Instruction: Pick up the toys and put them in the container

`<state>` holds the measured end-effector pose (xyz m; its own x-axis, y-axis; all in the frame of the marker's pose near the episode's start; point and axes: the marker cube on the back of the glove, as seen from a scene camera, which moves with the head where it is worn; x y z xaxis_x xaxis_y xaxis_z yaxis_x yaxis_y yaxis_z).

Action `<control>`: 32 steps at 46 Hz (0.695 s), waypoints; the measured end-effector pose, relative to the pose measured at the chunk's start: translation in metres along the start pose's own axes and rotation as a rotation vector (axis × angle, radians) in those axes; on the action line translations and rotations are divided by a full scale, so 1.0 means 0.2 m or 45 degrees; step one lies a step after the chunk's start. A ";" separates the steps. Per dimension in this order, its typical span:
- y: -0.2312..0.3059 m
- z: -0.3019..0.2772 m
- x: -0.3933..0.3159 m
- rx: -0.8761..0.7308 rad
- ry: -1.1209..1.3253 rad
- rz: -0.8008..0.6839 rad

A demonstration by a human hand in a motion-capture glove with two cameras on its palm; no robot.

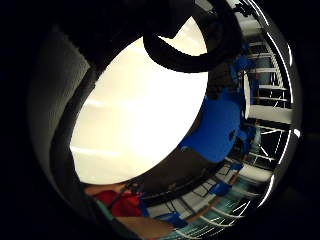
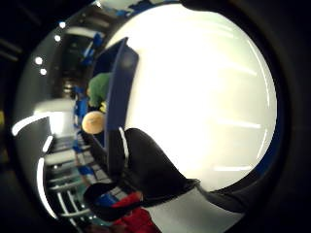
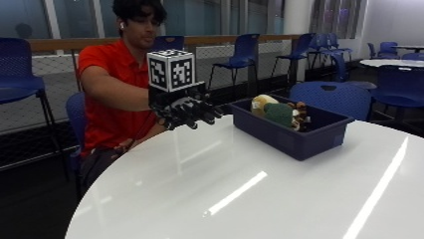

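White round table (image 3: 265, 184) fills the outside view, glossy with light streaks. You sit behind it in a red shirt, your gloved right hand (image 3: 189, 112) raised above the table's near edge, fingers spread and loosely extended, gripping nothing. Dark blue container (image 3: 298, 134) stands on the table beside your hand, apart from it. Toys sit inside it: a cream-coloured round one (image 3: 264, 102), a green one (image 3: 279, 113), and a brown striped one (image 3: 301, 113) packed together at the container's far end. Blue chairs (image 3: 242, 50) stand behind you along a railing.

Thumb side palm view: your black gloved finger (image 2: 150, 170) crosses in front of the bright tabletop (image 2: 204, 97). The container's blue wall (image 2: 119, 92) shows edge-on beside the table surface, with the green toy (image 2: 99, 87) and the cream toy (image 2: 93, 122) visible in it. Nothing sits between your fingers.

Little finger side palm view: mostly the bright tabletop (image 1: 140, 110), a black strap loop (image 1: 175, 52) curving over it. A blue chair (image 1: 217, 125) stands past the table edge. Your red shirt (image 1: 122, 202) shows at the rim. Neither container nor toys are visible here.
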<state>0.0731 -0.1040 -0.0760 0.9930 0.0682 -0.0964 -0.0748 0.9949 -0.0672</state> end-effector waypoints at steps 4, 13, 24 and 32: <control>0.02 0.02 0.03 0.005 -0.025 0.014; 0.04 0.03 0.01 0.016 -0.021 -0.007; 0.12 0.02 -0.06 0.035 -0.015 -0.065; 0.16 -0.03 -0.01 0.072 -0.021 -0.072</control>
<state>0.0689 -0.0722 -0.0832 0.9969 0.0122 -0.0774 -0.0135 0.9998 -0.0162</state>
